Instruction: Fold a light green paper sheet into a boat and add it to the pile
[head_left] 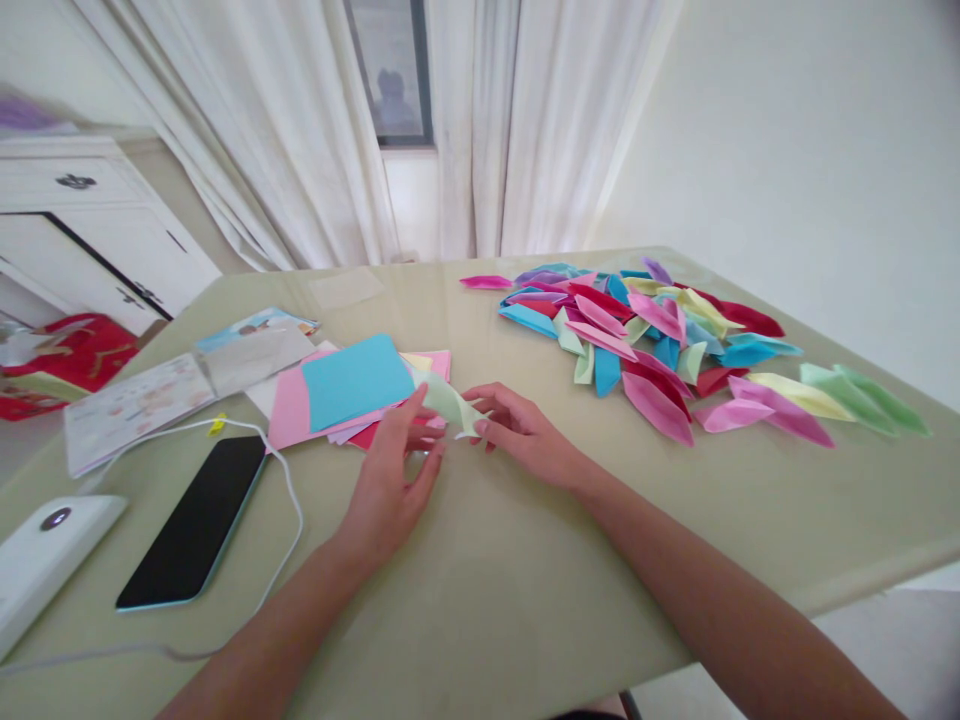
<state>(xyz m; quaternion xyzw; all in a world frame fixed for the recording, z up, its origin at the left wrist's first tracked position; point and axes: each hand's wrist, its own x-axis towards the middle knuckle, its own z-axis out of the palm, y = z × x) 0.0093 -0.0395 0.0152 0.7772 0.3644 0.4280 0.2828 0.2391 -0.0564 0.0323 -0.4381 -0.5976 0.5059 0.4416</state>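
Head view: the person's right hand (pixel 529 438) pinches one end of a pale green paper piece (pixel 448 402) between thumb and fingers. The left hand (pixel 386 480) curls at its other end, fingertips against the paper and thumb apart from the index finger; whether it grips firmly cannot be told. The piece slants between the hands, over the near part of the table (pixel 480 600), its shape narrow and twisted, with a pale, curled edge by the right fingertips.

It is probably very light and soft, easily creased or crushed, with enough stiffness along its folds to keep a form. The surface looks matte, so slipping seems unlikely; a gentle pinch at each tip, or along a folded edge, would suit it better than a squeeze across the middle.

Just beyond the left hand lie flat sheets: a smooth blue sheet (pixel 356 385) with rounded corners, over a pink sheet (pixel 289 410). On the person's right spreads a loose heap of folded paper pieces (pixel 600 310), pointed and boat-like, crisp-edged, in pink, red, blue, yellow, green and purple, some overlapping.

Farther left, a glossy black phone (pixel 196 520) rests inside the bend of a thin white cable (pixel 300 500), near a smooth white device (pixel 56 560) with rounded edges. Behind the table hang soft, pleated white curtains (pixel 300 120).
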